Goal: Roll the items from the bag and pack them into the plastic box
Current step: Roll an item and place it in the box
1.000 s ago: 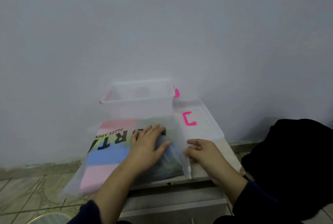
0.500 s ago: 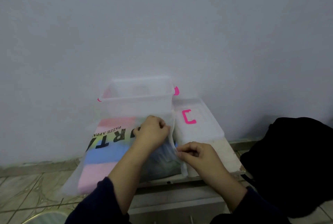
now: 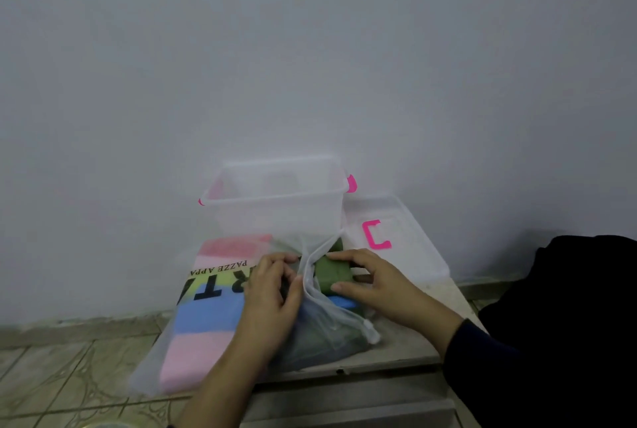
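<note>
A frosted zip bag point(image 3: 193, 334) with pink, blue and yellow stripes and black letters lies on a low step. My left hand point(image 3: 272, 290) grips the bag's open edge and holds it apart. A folded green cloth point(image 3: 332, 272) sticks out of the opening, and my right hand point(image 3: 372, 279) holds it between thumb and fingers. Darker items show dimly inside the bag. The clear plastic box point(image 3: 275, 210) with pink clips stands just behind the bag, against the wall.
The box's clear lid point(image 3: 406, 245) with a pink handle lies to the right of the box. A black cloth mass point(image 3: 565, 317) fills the right side. Tiled floor point(image 3: 65, 369) lies to the left below the step.
My right hand let go of the bag's edge and took hold of the green cloth, now partly out of the opening. My left hand keeps the bag's mouth apart.
</note>
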